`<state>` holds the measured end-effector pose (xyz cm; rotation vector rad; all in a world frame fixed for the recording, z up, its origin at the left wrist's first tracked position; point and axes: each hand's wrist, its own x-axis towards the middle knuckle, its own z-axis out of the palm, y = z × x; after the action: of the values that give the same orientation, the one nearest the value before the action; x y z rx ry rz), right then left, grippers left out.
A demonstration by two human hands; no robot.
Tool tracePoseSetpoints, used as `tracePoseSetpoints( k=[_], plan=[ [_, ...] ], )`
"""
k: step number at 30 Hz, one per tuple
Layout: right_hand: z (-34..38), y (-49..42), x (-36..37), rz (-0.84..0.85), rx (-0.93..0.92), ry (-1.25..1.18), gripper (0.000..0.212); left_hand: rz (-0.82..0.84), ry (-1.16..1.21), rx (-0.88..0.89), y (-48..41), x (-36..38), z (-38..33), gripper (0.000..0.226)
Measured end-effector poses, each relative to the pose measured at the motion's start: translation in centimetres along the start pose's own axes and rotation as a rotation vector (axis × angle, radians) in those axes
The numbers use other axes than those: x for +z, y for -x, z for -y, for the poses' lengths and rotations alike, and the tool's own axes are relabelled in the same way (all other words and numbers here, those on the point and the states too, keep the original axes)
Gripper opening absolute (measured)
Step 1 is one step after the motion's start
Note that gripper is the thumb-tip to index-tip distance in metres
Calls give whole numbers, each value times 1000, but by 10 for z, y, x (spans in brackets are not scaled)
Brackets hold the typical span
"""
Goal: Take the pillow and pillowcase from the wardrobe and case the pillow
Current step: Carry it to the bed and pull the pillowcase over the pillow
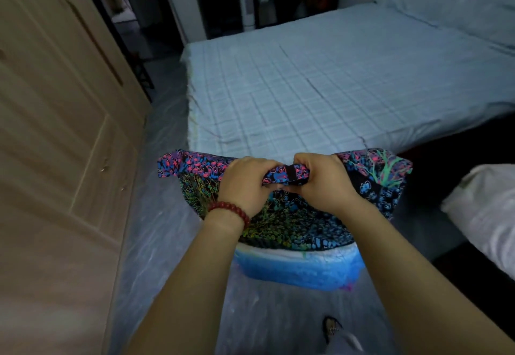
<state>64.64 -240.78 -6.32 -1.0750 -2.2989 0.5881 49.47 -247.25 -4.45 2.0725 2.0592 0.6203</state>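
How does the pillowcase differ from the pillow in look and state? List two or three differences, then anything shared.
The pillowcase is dark with a bright multicoloured print; the pillow is plain blue and white. The left hand and right hand grip the pillowcase's top edge; neither touches the pillow. The pillowcase shows nearly whole; only the pillow's lower end shows beneath it. Both are soft bedding.

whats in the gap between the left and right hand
In the head view, a bunched strip of the pillowcase, crossed by a dark band, fills the gap. The left hand and right hand each grip it.
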Motion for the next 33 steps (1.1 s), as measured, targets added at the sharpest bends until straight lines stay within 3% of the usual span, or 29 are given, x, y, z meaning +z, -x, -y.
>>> tracePoseSetpoints(
  k=[7,15,20,33],
  plan=[
    [-32,-5,-38,-59,93,32,49,-29,21,116,-44,14,-33,22],
    [-104,-23,-90,-105,148,-10,49,73,21,168,-123,36,-87,12],
    [-142,-38,-118,-121,169,-54,47,167,8,165,-174,41,-120,22],
    [-208,-104,-196,-276,184,-22,49,-10,12,368,-290,59,-171,19]
  ],
)
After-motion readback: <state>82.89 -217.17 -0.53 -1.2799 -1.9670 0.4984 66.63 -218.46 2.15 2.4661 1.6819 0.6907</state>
